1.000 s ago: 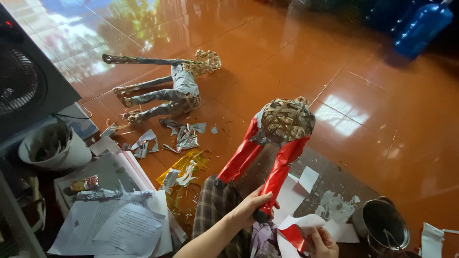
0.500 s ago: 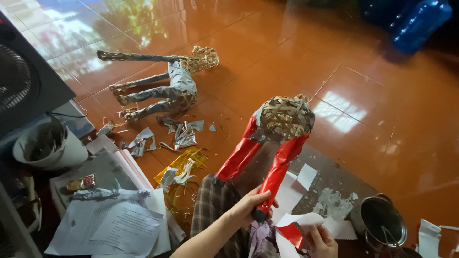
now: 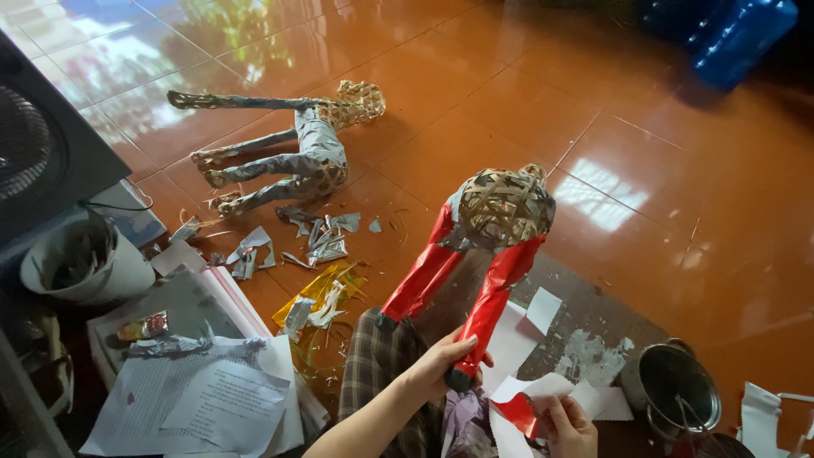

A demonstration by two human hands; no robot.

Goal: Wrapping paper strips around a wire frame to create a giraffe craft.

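A woven bamboo animal frame with two legs wrapped in glossy red foil (image 3: 483, 246) stands tilted above the orange tiled floor (image 3: 526, 110), its bare basket-like body uppermost and its legs slanting down toward the person. The left hand (image 3: 441, 366) is closed around the lower end of the nearer red leg, fingers curled over the foil, holding the frame up. Just right of that leg's foot, the right hand (image 3: 566, 424) pinches a torn piece of red foil with a white backing (image 3: 526, 405), thumb and fingers pressed narrow on it. Under the frame lies a dark grey mat (image 3: 585, 314) strewn with white paper scraps. Right of the frame's feet, on the mat's edge, stands a small round metal pot (image 3: 670, 392) with something thin resting inside. Well beyond the frame, farther out on the floor, lies a second woven animal frame partly wrapped in silver foil (image 3: 297, 157), on its side with legs stretched left. Between the two frames are scattered silver foil scraps (image 3: 318, 237) and a crumpled yellow sheet (image 3: 326, 288). Left of the red frame's feet, printed white papers (image 3: 203, 394) lie in a loose pile, with a white bucket (image 3: 85, 263) beyond them.
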